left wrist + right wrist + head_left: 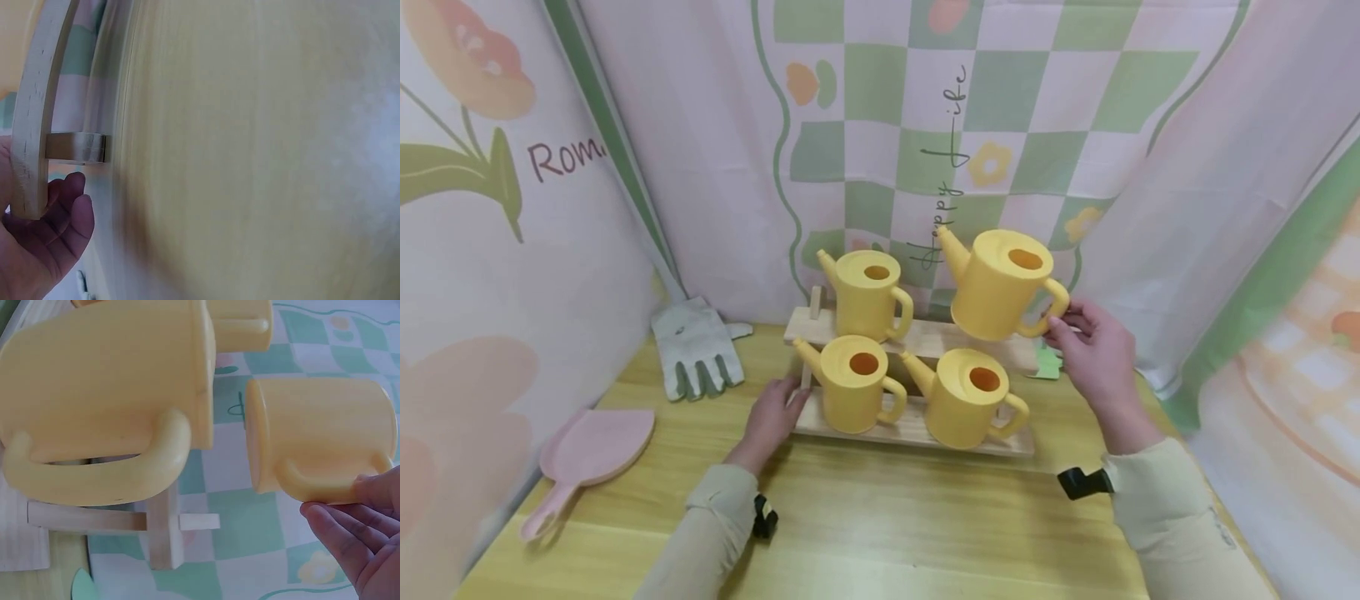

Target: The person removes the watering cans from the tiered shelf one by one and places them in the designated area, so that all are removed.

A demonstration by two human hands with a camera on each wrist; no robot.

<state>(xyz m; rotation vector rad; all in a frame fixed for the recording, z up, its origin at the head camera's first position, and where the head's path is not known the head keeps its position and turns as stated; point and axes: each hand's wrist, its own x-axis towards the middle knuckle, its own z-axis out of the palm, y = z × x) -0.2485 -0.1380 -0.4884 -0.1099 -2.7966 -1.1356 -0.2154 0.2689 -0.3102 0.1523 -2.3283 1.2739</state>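
My right hand (pixel 1097 350) pinches the handle of a yellow watering can (pixel 1000 287), held at the right end of the upper shelf and tilted slightly, spout to the left. In the right wrist view, thumb and fingers (pixel 344 534) close on that handle. My left hand (pixel 771 421) grips the left end of the lower shelf of a two-tier wooden rack (pixel 917 429); in the left wrist view its fingers (pixel 81 215) curl round the board's end. Another yellow watering can (pixel 867 292) stands on the upper shelf. On the lower shelf are a left can (pixel 850 404) and a right can (pixel 958 417).
A grey-white glove (pixel 696 346) lies on the wooden table (pixel 925 533) at the back left. Nearer, a pink dustpan (pixel 598 450) lies by the left edge. A small green piece (pixel 1048 364) shows by the rack's right end. Patterned curtains (pixel 715 150) hang close behind.
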